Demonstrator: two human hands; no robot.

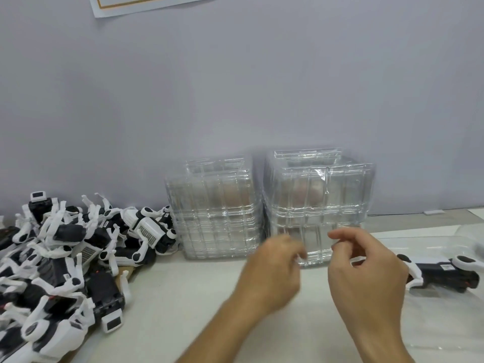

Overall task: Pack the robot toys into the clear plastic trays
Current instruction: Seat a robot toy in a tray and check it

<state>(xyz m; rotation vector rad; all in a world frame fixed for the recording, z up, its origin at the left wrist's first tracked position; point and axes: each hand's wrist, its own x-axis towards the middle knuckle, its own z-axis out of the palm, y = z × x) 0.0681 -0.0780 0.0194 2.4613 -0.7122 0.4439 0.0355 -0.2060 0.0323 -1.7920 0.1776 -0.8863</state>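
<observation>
One head-worn view, looking forward and down over a table toward a wall.

The wide-angle camera sits close above the table, facing the grey wall behind it. Both forearms enter from the bottom edge, so the hands lie nearest the lens. No second view shares the scene.

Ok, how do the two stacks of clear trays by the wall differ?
The right tray stack stands taller than the left tray stack. The right one sits nearer the camera, just behind both hands, while the left one has nothing in front of it. The left one lies closer to the toy pile. Both are clear, ribbed plastic.
</observation>
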